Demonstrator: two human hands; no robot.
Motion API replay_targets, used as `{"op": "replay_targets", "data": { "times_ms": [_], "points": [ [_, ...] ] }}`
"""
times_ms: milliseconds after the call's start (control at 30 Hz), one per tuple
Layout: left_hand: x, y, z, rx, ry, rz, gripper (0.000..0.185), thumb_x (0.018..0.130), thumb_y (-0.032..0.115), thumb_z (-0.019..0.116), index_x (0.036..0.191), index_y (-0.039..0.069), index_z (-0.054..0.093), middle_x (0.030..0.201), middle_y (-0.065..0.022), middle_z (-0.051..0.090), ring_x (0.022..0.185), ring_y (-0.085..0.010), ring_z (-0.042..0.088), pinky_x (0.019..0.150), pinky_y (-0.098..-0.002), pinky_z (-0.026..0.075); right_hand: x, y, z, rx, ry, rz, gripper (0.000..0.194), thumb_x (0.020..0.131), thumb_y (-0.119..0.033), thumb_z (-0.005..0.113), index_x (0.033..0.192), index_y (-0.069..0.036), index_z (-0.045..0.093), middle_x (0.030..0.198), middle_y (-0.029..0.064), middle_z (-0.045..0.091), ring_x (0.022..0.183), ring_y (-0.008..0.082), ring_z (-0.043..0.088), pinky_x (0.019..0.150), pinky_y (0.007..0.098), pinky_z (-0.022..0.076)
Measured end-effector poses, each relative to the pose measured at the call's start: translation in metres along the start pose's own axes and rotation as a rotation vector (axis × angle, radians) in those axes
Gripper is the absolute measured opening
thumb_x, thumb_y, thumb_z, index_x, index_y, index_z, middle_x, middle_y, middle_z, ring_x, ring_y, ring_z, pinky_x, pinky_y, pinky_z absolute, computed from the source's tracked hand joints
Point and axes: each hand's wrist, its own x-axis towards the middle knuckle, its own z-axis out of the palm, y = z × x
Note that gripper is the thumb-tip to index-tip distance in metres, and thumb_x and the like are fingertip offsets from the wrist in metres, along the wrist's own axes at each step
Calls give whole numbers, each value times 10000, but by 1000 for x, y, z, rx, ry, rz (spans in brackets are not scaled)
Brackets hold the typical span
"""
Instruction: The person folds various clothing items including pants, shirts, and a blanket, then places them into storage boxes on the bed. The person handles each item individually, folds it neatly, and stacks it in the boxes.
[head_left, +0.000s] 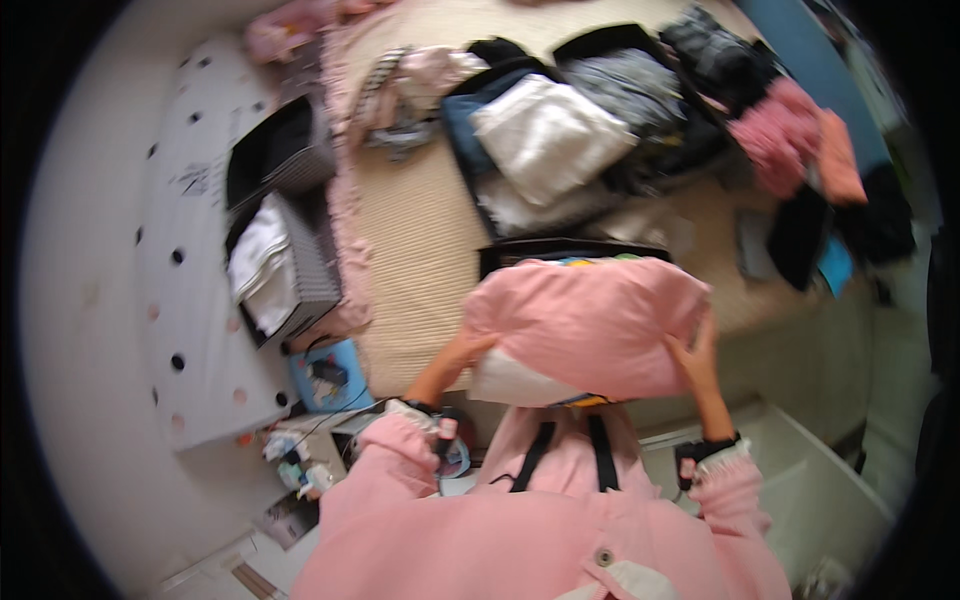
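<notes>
Between my two hands is a bulky pink and white folded fabric bundle (585, 322), with a strip of yellow and blue showing at its lower edge. My left hand (472, 346) grips its left side and my right hand (696, 352) grips its right side; some fingers are hidden behind the cloth. Just beyond the bundle lies a black-edged fabric storage box (510, 253), largely covered by it. Farther back, a white folded cloth (551, 139) rests on top of filled dark storage boxes, beside a box of grey clothes (622, 82).
A bed with a ribbed cream cover (409, 247) lies before me. At left stand a dark storage box (277, 150) and another holding white cloth (266, 262). Pink fluffy fabric (780, 139), an orange piece (840, 157) and dark garments lie at right. A blue box (330, 375) sits near the bed's corner.
</notes>
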Motion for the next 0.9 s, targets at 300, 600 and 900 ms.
{"op": "replay_targets", "data": {
  "times_ms": [300,600,900],
  "points": [
    [-23,34,46,1244,266,618,1095,528,414,778,1396,193,149,1423,-244,38,1320,-378,80,992,-602,115,21,-76,-24,-615,-487,-422,1187,412,-449,783,1392,-154,182,1440,191,79,1322,397,30,1030,558,72],
    [-6,2,62,1232,159,538,1225,406,385,825,1398,269,117,1436,-209,-21,1329,-377,29,897,-668,219,22,-35,17,-709,-532,-336,1363,326,-485,797,1382,-11,77,1438,200,53,1329,370,41,1042,508,116],
    [16,-9,61,1250,136,452,1200,428,440,806,1398,238,129,1425,-232,34,1319,-386,80,899,-644,222,31,-22,36,-761,-534,-235,1301,389,-458,790,1383,-14,77,1445,166,51,1340,330,12,1016,553,150]
  ]
}}
